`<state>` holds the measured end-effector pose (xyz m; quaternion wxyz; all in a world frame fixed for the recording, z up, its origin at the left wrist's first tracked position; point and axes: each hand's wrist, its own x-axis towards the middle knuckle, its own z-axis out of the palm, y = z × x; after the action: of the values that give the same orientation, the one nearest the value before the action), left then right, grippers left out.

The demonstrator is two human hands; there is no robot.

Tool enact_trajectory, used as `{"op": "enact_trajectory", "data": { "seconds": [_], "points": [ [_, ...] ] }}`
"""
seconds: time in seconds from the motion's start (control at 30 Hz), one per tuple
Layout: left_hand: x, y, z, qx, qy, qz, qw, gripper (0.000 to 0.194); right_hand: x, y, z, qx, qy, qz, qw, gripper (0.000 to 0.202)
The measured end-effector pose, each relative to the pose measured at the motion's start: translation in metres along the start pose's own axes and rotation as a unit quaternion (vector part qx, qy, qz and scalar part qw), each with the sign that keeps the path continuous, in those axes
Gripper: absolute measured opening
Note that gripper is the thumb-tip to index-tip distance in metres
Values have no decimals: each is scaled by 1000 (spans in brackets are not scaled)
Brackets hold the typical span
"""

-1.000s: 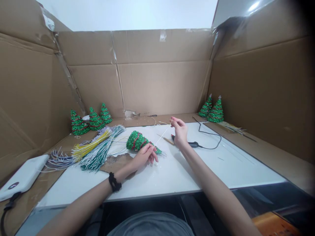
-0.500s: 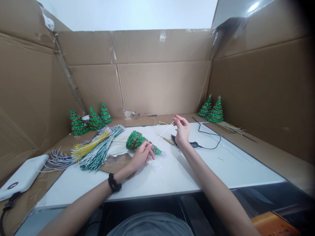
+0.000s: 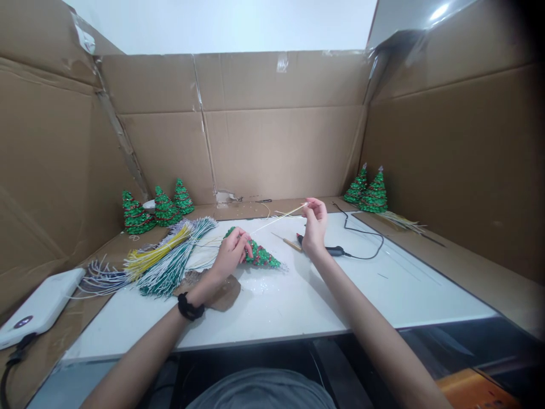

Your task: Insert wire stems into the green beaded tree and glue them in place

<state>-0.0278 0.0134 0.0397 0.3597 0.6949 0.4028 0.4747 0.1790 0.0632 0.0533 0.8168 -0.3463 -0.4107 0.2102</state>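
A thin pale cord (image 3: 276, 218) stretches between my two hands, slanting up to the right. My right hand (image 3: 315, 221) pinches its upper end above the board. At the lower end, my left hand (image 3: 235, 249) has its fingers closed on the cord, over a green beaded Christmas tree (image 3: 264, 257). That tree lies on its side, tip to the right, and the hand hides part of its base; I cannot tell whether they touch. Beside my right hand lie a black corded tool (image 3: 334, 250) and a thin awl-like tool with a wooden handle (image 3: 292, 245).
Bundles of green, yellow and white cords (image 3: 164, 261) lie at left, near a brown cardboard scrap (image 3: 225, 292). Beaded trees stand at back left (image 3: 136, 215) and back right (image 3: 374, 193). A white power bank (image 3: 40, 301) sits far left. Cardboard walls (image 3: 281, 147) surround the white board (image 3: 340, 307).
My left hand has moved left and slightly up along the tree, away from its tip. The stretch of cord between my hands is longer. My right hand has barely moved.
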Motion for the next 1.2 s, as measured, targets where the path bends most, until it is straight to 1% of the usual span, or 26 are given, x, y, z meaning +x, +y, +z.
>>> {"op": "enact_trajectory", "data": {
  "seconds": [0.03,0.1,0.13,0.17,0.2,0.27,0.33,0.37,0.4,0.43,0.5,0.63,0.77,0.83,0.93,1.0,1.03,1.07,1.13,1.17,1.2],
  "points": [
    [2,1,-5,19,-17,5,1000,22,-2,-4,0,-43,16,-31,998,25],
    [4,4,-13,52,-55,9,997,21,-8,-12,-1,-137,51,-110,983,35],
    [5,5,-16,67,-72,11,995,21,-12,-16,-1,-175,50,-150,972,38],
    [4,5,-18,82,-88,14,993,21,-17,-19,0,-201,24,-184,962,37],
    [4,6,-19,96,-101,17,990,22,-22,-21,2,-215,-29,-207,954,33],
    [1,9,-19,120,-115,27,986,24,-34,-21,6,-219,-192,-216,932,26],
    [-1,12,-18,138,-120,35,983,26,-45,-18,11,-212,-351,-187,893,24],
    [-2,14,-17,147,-120,39,981,27,-50,-17,13,-212,-411,-167,871,24],
    [-2,15,-17,156,-119,43,980,28,-55,-15,15,-217,-456,-147,851,23],
    [-3,16,-17,167,-117,47,978,30,-58,-14,16,-224,-487,-132,834,22],
    [-3,18,-17,182,-112,57,975,32,-61,-14,16,-244,-518,-118,812,20],
    [-1,17,-20,188,-108,75,973,31,-59,-18,12,-274,-511,-137,803,19],
    [2,15,-27,185,-98,66,976,30,-54,-17,11,-314,-489,-173,795,20],
    [3,14,-30,183,-85,61,978,29,-51,-15,11,-319,-473,-176,802,19],
    [3,12,-33,194,-58,63,977,29,-47,-12,11,-318,-445,-168,820,17],
    [3,11,-35,229,-27,68,971,32,-45,-11,10,-319,-423,-161,832,17],
    [4,11,-38,266,1,73,961,34,-44,-11,10,-321,-414,-158,837,16],
    [4,10,-40,315,32,77,946,37,-44,-10,10,-324,-405,-154,841,16],
    [6,9,-48,427,90,78,897,42,-43,-9,10,-335,-391,-144,845,16],
    [6,8,-52,473,107,71,872,44,-42,-8,10,-342,-385,-139,846,16],
    [7,8,-55,506,111,60,854,45,-42,-7,10,-349,-379,-135,847,16]
  ]
}}
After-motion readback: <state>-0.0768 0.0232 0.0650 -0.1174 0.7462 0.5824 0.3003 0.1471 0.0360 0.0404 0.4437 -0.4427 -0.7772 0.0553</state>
